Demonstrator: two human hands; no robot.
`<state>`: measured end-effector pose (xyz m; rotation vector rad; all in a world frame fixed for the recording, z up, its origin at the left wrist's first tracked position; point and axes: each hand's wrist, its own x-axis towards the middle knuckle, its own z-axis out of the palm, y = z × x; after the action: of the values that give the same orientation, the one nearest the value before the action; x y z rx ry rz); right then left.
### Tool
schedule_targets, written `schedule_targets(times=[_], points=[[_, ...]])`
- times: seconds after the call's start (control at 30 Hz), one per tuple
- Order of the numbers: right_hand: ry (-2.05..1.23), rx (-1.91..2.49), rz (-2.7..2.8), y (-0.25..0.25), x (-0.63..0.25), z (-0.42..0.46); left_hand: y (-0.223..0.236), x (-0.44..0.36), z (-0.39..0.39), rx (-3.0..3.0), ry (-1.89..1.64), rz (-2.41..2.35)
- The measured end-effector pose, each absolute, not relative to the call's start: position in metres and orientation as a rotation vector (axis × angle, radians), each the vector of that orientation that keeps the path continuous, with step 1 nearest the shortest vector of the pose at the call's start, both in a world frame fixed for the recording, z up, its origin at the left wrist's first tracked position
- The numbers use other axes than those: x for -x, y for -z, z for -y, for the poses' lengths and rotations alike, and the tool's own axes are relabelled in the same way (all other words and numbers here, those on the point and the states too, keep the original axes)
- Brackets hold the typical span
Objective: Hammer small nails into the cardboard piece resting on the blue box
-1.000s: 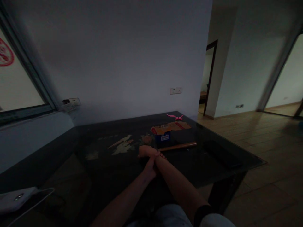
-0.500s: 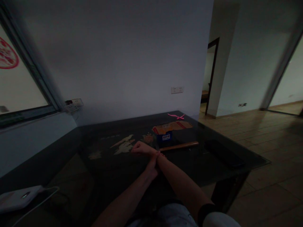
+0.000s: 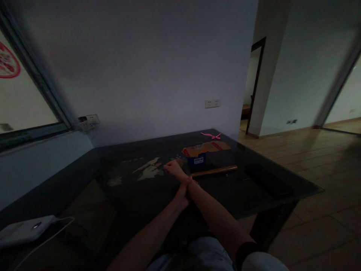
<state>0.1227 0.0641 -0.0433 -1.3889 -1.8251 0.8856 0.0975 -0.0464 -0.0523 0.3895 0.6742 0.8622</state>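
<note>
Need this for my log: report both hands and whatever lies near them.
Left hand clasped around right wrist. Right hand curled, nothing visible in it. Brown stick close by, blue box beyond.

From close above the near side of a dark table [image 3: 152,194], one head-worn camera looks forward and down, facing the wall [image 3: 158,67] beyond the table.

- Dark glossy table [image 3: 135,150], pale bird pattern [image 3: 149,172] on top
- Blue box [image 3: 194,161], brown cardboard flap [image 3: 210,146]
- Wooden stick [image 3: 217,171] lying near it
- Pink strip [image 3: 214,136] over by the far edge
- Black oblong thing [image 3: 269,180], right side
</note>
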Motion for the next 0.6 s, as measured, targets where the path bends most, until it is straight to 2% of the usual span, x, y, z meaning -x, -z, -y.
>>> schedule_targets(times=[0.27,0.6], points=[[-1.049,1.400,2.239,0.044,-0.130,-0.048,0.051,-0.099,0.050,-0.333,-0.833,-0.566],[-0.559,1.532,2.094,0.027,-0.115,-0.052,0.045,-0.091,0.031,-0.146,-1.141,-0.509]])
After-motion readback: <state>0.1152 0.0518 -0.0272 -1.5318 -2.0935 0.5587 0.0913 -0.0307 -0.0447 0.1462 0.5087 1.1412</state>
